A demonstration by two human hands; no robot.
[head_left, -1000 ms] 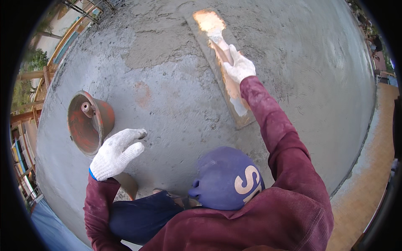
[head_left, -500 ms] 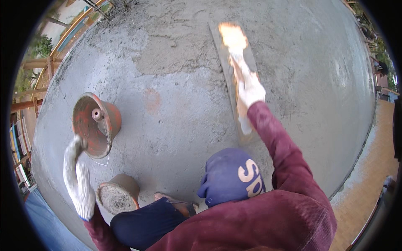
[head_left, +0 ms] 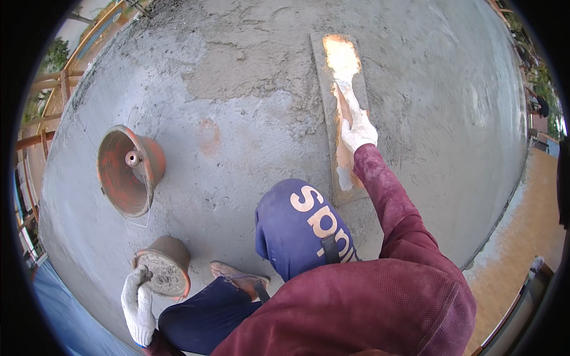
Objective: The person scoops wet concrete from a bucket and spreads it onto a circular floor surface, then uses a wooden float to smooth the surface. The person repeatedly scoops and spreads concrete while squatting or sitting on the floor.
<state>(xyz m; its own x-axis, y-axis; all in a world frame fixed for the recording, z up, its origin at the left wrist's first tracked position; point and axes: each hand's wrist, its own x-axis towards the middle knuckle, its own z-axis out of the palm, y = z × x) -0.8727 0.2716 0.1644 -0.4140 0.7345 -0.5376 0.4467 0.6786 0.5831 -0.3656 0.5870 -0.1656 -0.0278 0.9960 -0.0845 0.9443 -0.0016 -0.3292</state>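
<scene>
My right hand (head_left: 358, 132), in a white glove, grips the handle of a long plastering float (head_left: 326, 101). The float's rectangular board lies on the wet grey cement surface (head_left: 249, 74), its length running away from me. A bright glare covers the far end of its handle. My left hand (head_left: 138, 311), gloved in white with grey-smeared fingertips, is beside a small bucket (head_left: 173, 252) holding grey cement mix. Its fingers are bent loosely over the near-left rim, apart from the thumb, with nothing seen in them; whether they touch the rim I cannot tell.
A larger orange-brown bucket (head_left: 151, 163) lies tipped, with a small round piece (head_left: 132, 158) at its bottom. My foot in a sandal (head_left: 240, 280) and my blue-trousered knee (head_left: 297, 228) are close below. Wooden rails (head_left: 44, 124) line the left edge; sandy ground (head_left: 522, 225) borders the right.
My left hand has moved from the tipped bucket's rim down to the small bucket of cement. My right hand and the float have shifted slightly right in view. My knee appears farther left.
</scene>
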